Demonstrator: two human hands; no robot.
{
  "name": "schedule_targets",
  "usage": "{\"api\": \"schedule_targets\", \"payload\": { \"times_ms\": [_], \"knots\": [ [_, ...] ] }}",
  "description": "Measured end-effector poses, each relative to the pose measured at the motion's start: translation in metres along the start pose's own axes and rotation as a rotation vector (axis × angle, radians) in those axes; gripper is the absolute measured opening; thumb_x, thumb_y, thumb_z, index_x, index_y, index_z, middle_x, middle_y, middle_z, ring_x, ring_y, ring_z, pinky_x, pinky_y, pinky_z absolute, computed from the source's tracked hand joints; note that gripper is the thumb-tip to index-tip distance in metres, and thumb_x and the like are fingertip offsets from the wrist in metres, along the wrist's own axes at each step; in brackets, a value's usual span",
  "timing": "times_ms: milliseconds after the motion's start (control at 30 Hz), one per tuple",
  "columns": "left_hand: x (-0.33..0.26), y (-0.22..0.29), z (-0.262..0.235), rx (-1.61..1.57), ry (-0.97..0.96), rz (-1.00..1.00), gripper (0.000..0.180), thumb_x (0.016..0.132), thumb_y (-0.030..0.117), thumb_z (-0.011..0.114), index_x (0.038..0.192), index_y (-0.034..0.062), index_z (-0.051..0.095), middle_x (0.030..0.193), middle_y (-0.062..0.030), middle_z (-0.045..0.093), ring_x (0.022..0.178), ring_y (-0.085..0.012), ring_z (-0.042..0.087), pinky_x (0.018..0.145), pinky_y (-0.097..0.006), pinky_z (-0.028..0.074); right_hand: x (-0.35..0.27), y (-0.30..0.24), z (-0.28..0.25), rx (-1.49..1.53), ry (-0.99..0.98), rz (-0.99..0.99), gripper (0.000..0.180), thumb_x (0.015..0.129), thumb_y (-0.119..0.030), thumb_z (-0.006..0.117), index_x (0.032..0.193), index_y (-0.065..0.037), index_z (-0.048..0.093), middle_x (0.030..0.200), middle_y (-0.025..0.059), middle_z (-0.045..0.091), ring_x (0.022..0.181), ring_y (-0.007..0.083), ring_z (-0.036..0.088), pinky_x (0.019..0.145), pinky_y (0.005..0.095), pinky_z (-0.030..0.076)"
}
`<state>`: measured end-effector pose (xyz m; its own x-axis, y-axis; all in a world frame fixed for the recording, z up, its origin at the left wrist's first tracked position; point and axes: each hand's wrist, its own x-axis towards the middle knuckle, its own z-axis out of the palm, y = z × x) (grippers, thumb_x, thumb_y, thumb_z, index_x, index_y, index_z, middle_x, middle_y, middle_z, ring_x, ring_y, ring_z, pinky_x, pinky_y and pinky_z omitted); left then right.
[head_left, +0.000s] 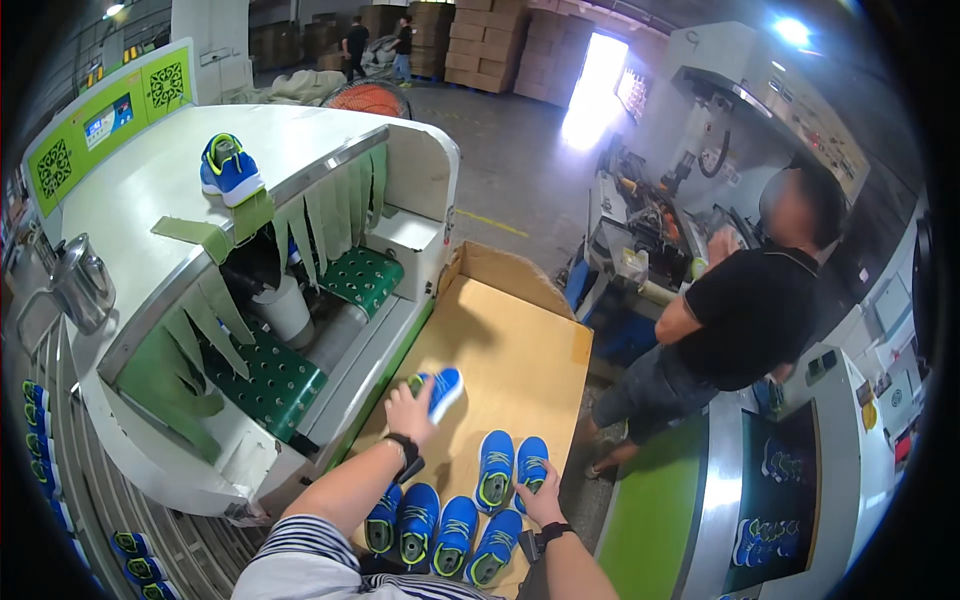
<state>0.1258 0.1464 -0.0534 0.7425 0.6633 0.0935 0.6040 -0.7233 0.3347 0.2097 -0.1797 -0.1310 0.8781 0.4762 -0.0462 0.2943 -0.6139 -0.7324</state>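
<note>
My left hand (409, 412) is closed around the collar end of a blue sneaker (446, 391) with a white sole and lime trim, over the wooden tabletop (490, 345). I cannot tell whether the sole touches the wood. At the near right, my right hand (541, 498) grips the heel end of another blue sneaker (532, 452). A matching sneaker (495, 458) stands just to its left. Closer to me, several more blue sneakers (456, 530) stand in a row, toes pointing away, grey forms showing inside some.
Left stands a white machine (290, 120) with hanging green strips and perforated green plates (365, 278); a blue sneaker (231, 172) and a metal jug (84, 285) sit on it. A co-worker (760, 290) stands right, beside another machine. Rollers with sneakers run along the lower left.
</note>
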Motion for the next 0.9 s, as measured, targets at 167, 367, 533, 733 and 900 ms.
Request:
{"api": "schedule_targets", "payload": {
  "times_ms": [167, 367, 533, 733, 900],
  "knots": [
    [-0.073, 0.012, -0.036, -0.141, -0.432, 0.273, 0.102, 0.075, 0.045, 0.082, 0.157, 0.0185, 0.028, 0.135, -0.0265, 0.049, 0.12, -0.0435, 0.054, 0.101, -0.056, 0.043, 0.001, -0.001, 0.001, -0.006, 0.036, 0.005, 0.092, 0.077, -0.024, 0.083, 0.148, 0.001, 0.031, 0.141, 0.0273, 0.041, 0.135, 0.0427, 0.037, 0.115, 0.0484, 0.032],
    [-0.06, 0.012, 0.001, -0.523, -0.697, 0.242, 0.1, 0.089, 0.046, 0.072, 0.156, -0.0008, 0.016, 0.132, -0.0358, 0.056, 0.12, -0.044, 0.06, 0.105, -0.045, 0.046, 0.003, 0.0, 0.001, 0.016, 0.036, 0.005, 0.091, 0.077, -0.022, 0.083, 0.148, 0.001, 0.03, 0.142, 0.0273, 0.041, 0.135, 0.0425, 0.038, 0.115, 0.0477, 0.034],
    [-0.06, 0.011, -0.004, -0.366, -0.882, 0.155, 0.089, 0.095, 0.04, 0.065, 0.154, -0.0042, 0.015, 0.117, -0.0315, 0.067, 0.105, -0.0427, 0.068, 0.094, -0.048, 0.051, 0.005, 0.003, 0.002, 0.022, 0.031, 0.008, 0.091, 0.079, -0.023, 0.083, 0.15, -0.001, 0.029, 0.144, 0.0286, 0.04, 0.136, 0.0437, 0.039, 0.114, 0.0477, 0.034],
    [-0.023, 0.001, -0.026, -0.454, -0.342, 0.092, 0.069, 0.097, 0.05, 0.057, 0.143, -0.0011, 0.047, 0.133, -0.0326, 0.057, 0.115, -0.0429, 0.062, 0.096, -0.046, 0.052, 0.002, 0.001, 0.0, 0.002, 0.027, 0.0, 0.091, 0.08, -0.024, 0.082, 0.151, -0.004, 0.028, 0.145, 0.026, 0.038, 0.138, 0.043, 0.035, 0.115, 0.0484, 0.032],
    [-0.051, 0.024, -0.006, -0.348, -0.657, 0.078, 0.104, 0.081, 0.059, 0.073, 0.152, -0.0023, 0.028, 0.146, -0.0375, 0.033, 0.118, -0.0488, 0.059, 0.097, -0.047, 0.053, 0.002, -0.005, -0.002, -0.003, 0.002, 0.013, 0.09, 0.081, -0.022, 0.081, 0.15, -0.002, 0.027, 0.147, 0.0263, 0.035, 0.138, 0.0419, 0.036, 0.116, 0.0466, 0.032]
  ]
}}
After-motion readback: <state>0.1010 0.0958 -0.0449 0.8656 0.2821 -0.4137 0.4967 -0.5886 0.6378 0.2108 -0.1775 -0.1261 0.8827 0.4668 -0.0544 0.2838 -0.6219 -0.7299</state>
